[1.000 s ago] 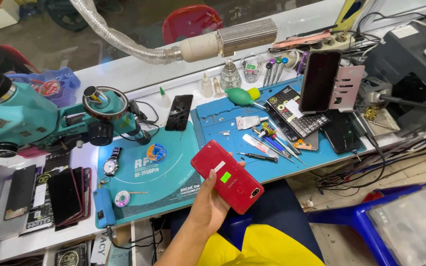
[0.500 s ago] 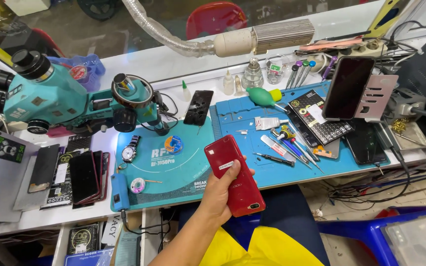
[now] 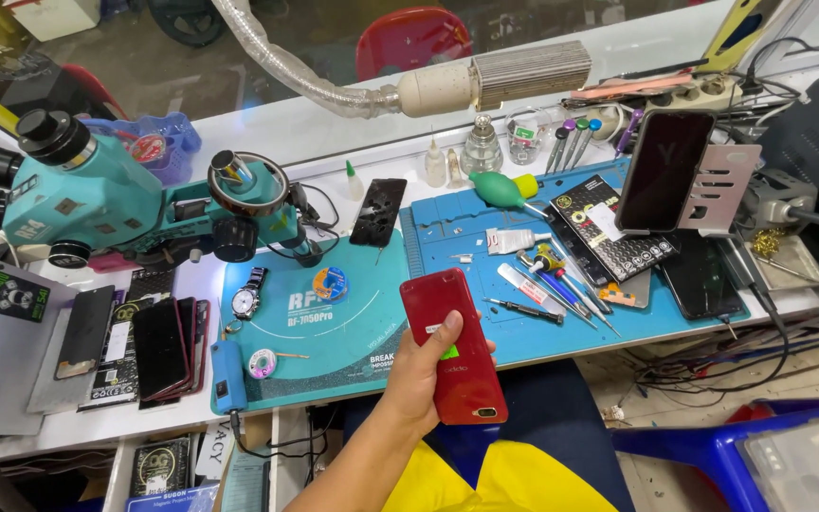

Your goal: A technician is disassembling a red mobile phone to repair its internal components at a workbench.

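My left hand (image 3: 417, 374) holds a red smartphone (image 3: 467, 389) back side up, just over the front edge of the workbench. The thumb lies across the phone's back and partly covers a small green sticker; fingertips show at its right edge. The phone points away from me, with one end over the teal repair mat (image 3: 334, 327). My right hand is out of view.
A teal microscope (image 3: 97, 204) stands at left above several dark phones (image 3: 158, 346). The blue mat (image 3: 571, 327) holds screwdrivers, tweezers and a glue tube (image 3: 514, 240). A phone (image 3: 661, 171) leans in a stand at right; a wristwatch (image 3: 246, 301) lies on the teal mat.
The hand has turned the red phone from slanted to nearly lengthwise and drawn it slightly nearer. The view has shifted, showing more of the microscope.
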